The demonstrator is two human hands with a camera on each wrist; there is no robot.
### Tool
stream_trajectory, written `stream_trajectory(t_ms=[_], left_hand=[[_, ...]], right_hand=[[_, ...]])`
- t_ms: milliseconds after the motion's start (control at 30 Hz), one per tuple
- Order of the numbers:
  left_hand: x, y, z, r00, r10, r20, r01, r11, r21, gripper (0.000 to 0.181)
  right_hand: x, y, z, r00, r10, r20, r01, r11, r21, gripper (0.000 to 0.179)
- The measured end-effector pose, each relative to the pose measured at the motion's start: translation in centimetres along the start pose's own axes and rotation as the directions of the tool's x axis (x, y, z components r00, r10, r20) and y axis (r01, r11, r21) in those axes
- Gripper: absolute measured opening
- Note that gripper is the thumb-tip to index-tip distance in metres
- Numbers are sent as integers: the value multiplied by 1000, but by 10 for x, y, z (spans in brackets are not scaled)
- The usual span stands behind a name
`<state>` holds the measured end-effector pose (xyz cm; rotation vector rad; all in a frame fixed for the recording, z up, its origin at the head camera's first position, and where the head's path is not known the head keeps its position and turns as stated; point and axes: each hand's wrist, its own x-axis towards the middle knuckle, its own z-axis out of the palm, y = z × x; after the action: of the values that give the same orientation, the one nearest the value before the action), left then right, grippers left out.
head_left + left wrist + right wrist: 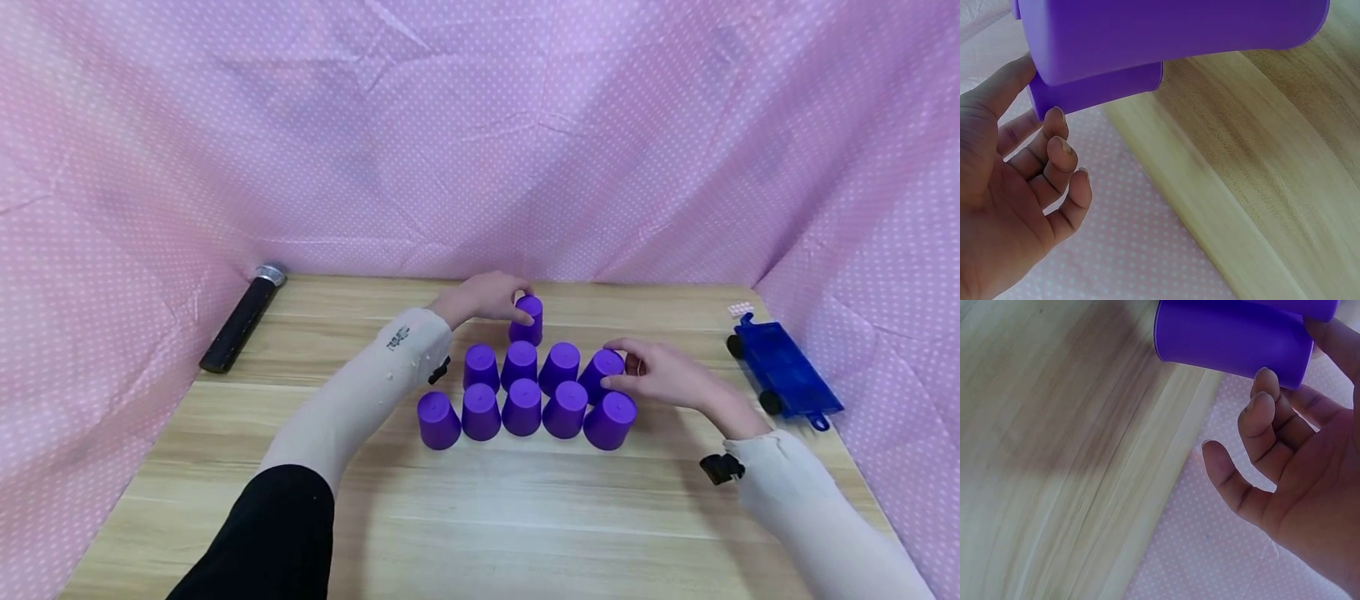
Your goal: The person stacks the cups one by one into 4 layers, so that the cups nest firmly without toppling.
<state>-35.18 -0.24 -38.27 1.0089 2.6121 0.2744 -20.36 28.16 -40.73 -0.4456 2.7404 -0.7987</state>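
Note:
Several purple cups stand upside down on the table, among them a front row (522,408) and a second row (519,365) close behind it. One more cup (527,321) stands alone at the back, and my left hand (491,296) pinches it near its top between thumb and fingers. At the right end of the second row, my right hand (656,373) pinches the last cup (602,371) by its upper sides. The left wrist view has a nearer cup (1166,31) partly covering the held one. In the right wrist view the remaining fingers (1257,412) curl loosely beside the held cup.
A black microphone (242,323) with a silver head lies at the table's left edge. On the right lies a blue toy cart part (783,367) with black wheels, and a small pink-and-white item (740,309) is behind it. Pink dotted cloth (480,150) hangs around the wooden table (510,525).

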Motion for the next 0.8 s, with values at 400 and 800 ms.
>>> stream_trajectory(t_ms=[400, 800], left_hand=[[0, -3, 1, 1000, -9, 19, 9, 1000, -21, 57], [-5, -2, -2, 1000, -9, 30, 10, 1000, -11, 64]], right_hand=[[4, -3, -2, 1000, 5, 7, -5, 1000, -15, 63], [3, -3, -2, 1000, -14, 6, 14, 1000, -7, 57]])
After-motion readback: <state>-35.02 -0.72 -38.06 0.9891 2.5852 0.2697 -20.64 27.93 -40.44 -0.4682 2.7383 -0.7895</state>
